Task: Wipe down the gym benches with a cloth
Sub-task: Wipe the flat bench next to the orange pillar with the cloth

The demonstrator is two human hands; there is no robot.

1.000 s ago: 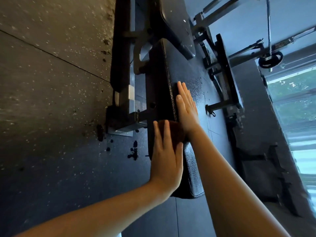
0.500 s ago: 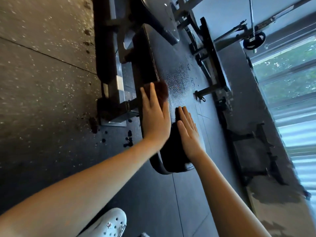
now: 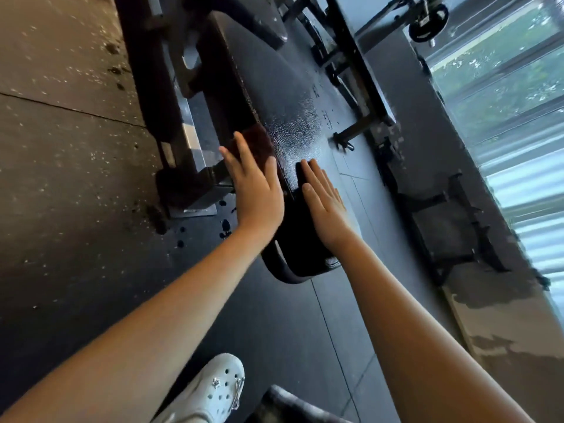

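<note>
Left hand (image 3: 258, 193) is flat on the cloth (image 3: 259, 140), fingers straight and a little spread, pressing down, not pinching; the cloth, a dark reddish-brown wad, sits on the left edge of the bench (image 3: 293, 96) about midway along the seat pad, poking out beyond the fingertips; right hand (image 3: 328, 212) lies palm-down on the pad just beside it, fingers straight and close together, holding nothing, bracing by the look of it; the pad ahead of both hands shows a glossy, beaded sheen with droplets near its far edge, so I'd judge this bench partly covered and not finished; the stretch up toward the upper pad (image 3: 259, 22) looks still to be wiped, and how clean the near end under the wrists is I cannot tell; dark wet spots dot the floor (image 3: 61, 178) by the frame; a white shoe (image 3: 215, 389) shows at the bottom. Against a second ago: the cloth hand was down at the near end of the pad and the right hand reached further up; now they have swapped, cloth pushed forward along the left edge, right hand drawn back toward the near end; over the last half second, barely any shift.
</note>
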